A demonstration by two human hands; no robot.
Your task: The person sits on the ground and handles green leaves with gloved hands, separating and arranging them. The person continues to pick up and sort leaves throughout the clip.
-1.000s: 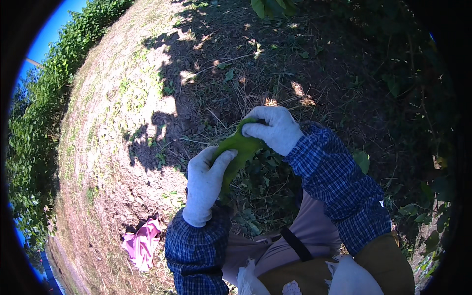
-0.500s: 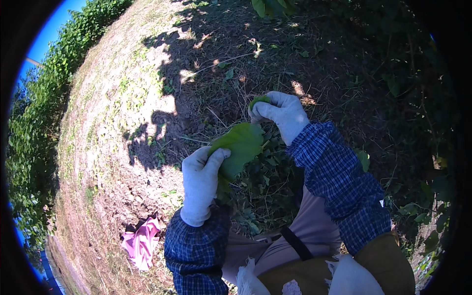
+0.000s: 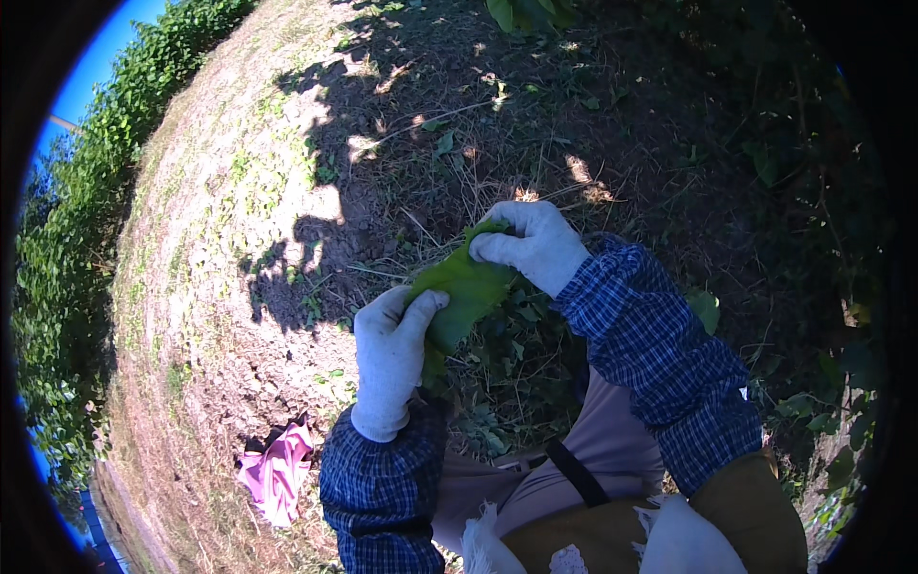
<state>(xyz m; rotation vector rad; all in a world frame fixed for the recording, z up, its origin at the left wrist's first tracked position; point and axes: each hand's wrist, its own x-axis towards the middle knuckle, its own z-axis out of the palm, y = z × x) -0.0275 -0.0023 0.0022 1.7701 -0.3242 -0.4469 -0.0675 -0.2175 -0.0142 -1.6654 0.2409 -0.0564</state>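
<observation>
A broad green leaf is pinched between the thumb and fingers of my left hand, which wears a white glove. My right hand, gloved the same way, is closed on a smaller piece of leaf at the far end of the broad one. The two greens overlap there, and I cannot tell whether the smaller one is separate. More leaf shows below my left thumb; how many leaves lie in the stack is hidden.
A pink cloth lies on the dry ground at the lower left. Cut grass and leaves cover the shaded ground beneath my hands. A leafy green row runs along the left, and dark foliage hangs at the right.
My right hand has come down and nearer with its piece of leaf, from apart to against the broad leaf's far end. The left hand has stayed in place.
</observation>
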